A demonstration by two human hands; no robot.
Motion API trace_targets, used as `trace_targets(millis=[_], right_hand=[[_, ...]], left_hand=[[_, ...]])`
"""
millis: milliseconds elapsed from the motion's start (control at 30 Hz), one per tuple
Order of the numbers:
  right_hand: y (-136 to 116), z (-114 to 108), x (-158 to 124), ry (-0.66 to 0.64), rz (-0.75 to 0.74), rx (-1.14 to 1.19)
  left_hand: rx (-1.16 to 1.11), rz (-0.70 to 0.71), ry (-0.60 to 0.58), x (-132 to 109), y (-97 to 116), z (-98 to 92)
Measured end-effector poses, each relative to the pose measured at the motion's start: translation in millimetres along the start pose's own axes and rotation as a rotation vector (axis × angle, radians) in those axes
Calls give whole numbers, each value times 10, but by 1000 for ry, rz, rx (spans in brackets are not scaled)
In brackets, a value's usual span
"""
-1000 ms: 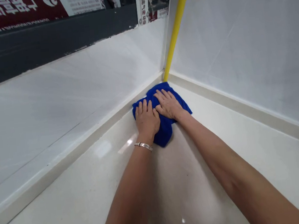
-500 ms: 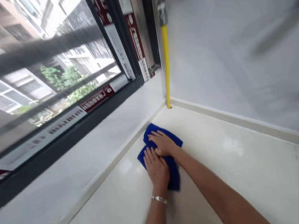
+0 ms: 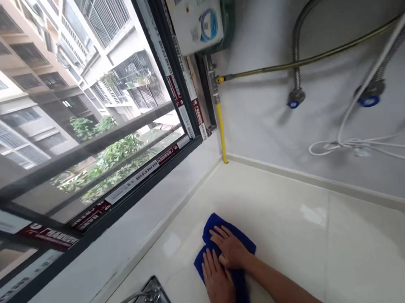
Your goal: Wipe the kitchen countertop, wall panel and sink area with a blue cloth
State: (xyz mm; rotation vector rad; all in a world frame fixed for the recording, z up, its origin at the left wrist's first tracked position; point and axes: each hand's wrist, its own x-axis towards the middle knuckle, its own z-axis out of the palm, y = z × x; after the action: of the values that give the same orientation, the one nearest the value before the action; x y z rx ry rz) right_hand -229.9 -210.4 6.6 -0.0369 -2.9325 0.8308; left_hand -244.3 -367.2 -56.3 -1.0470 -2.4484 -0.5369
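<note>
cloth (image 3: 240, 285): plain blue | pipe (image 3: 222, 132): yellow | surface (image 3: 281, 210): cream | window frame (image 3: 131, 197): dark grey

The cloth (image 3: 240, 285) is plain deep blue with a matte, soft-looking surface. It lies on the pale, glossy counter (image 3: 284, 210), opened out but uneven: one broad flap points toward the far corner, another juts left with a notch between them, and the nearest part runs off the bottom of the view.
</note>
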Motion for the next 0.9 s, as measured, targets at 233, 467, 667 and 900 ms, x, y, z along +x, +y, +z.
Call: trace_targets(millis=[233,467,667,900], right_hand=[[-315,247,-795,52,87,-59],[-476,439,-1690,197,168,-172],[-618,523,-2428,330,251,-241],[-640,470,-3200,377,411,-294]], left_hand=[[-35,65,-51,-520,-32,-312],[-52,139,-126,-806,61,-664],[-84,336,-191,-934,312,-815],[-156,555,-288,-1024,908,-871]])
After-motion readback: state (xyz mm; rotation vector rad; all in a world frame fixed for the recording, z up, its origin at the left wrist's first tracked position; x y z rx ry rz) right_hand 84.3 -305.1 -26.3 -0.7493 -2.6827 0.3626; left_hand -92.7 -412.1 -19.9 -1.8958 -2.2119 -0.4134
